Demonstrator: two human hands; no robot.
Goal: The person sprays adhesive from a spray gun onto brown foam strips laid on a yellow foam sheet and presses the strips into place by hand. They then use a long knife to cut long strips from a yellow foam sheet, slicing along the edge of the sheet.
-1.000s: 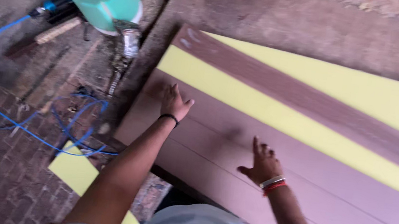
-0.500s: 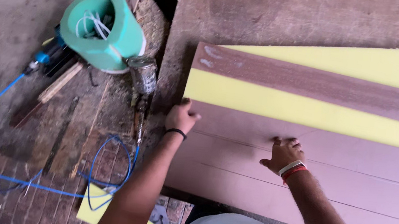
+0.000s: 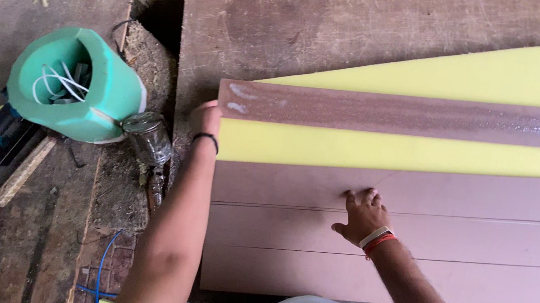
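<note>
Left hand [image 3: 206,119] curled over the left end of the yellow foam sheet [image 3: 381,152], gripping its edge where the narrow glue-streaked brown strip [image 3: 414,115] lies on top. Right hand [image 3: 362,216] open, fingers spread, pressing flat on the wide brown grooved board [image 3: 409,253], holding nothing. Foam and boards lie on the worn wooden table [image 3: 342,29]. Green foam roll [image 3: 77,84] and glass jar [image 3: 146,139] just left, off the board.
</note>
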